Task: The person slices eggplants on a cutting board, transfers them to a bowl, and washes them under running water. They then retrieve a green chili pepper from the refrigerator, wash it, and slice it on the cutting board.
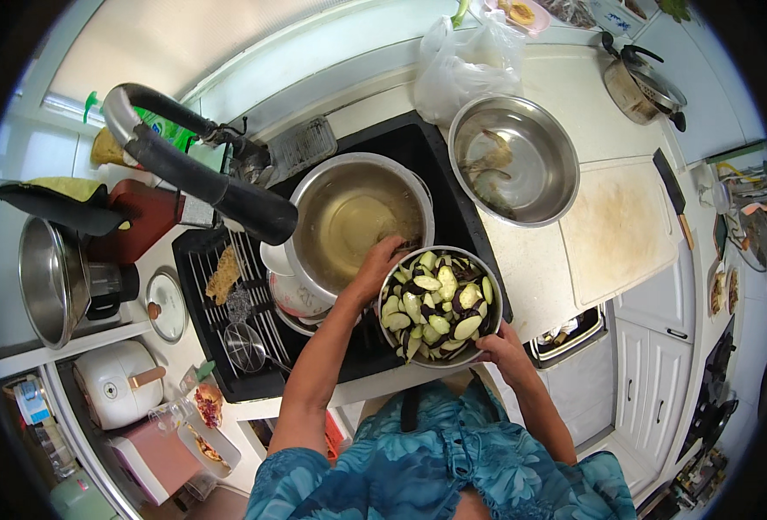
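Note:
A round metal bowl [383, 304] full of cut eggplant pieces [435, 299], pale green with dark purple skin, is held tilted slightly over the front of the black sink. My right hand [499, 350] grips its lower right rim, thumb on top. At the upper left rim is my left hand [380, 266], its fingertips partly hidden beside something dark. Just behind it, a large steel basin [302, 253] holds cloudy, yellowish water [357, 224]. Stacked bowls [295, 292], one with a floral pattern, show partly under the basin.
A black faucet [227, 188] arches over the sink [416, 140]. Right of it stand a steel bowl [539, 175] with shrimp [490, 153] in water, a cutting board [617, 227] and a knife [672, 188]. A skimmer [245, 346] lies on the left rack. An open drawer [572, 335] is at right.

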Demonstrator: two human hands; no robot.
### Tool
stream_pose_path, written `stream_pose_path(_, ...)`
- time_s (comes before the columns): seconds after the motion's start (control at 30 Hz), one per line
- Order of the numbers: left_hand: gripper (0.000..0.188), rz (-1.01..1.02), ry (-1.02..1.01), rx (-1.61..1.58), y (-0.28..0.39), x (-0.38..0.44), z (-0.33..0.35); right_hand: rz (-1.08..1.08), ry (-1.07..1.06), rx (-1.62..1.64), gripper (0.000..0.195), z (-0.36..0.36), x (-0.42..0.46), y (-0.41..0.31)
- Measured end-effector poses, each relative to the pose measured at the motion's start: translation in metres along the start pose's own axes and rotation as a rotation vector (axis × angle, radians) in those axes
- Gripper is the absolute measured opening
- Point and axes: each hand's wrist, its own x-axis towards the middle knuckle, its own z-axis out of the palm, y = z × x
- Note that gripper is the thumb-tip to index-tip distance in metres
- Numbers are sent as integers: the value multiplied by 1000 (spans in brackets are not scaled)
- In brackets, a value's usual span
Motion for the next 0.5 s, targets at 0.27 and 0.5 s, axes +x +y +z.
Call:
stream_pose_path(0.27,23,-138,381,-166,32,-40,-55,-15,5,-18,65,4,-2,2)
stream_pose_path(0.5,26,224,436,144,139,-83,-37,-20,2,22,62,8,-4,-2)
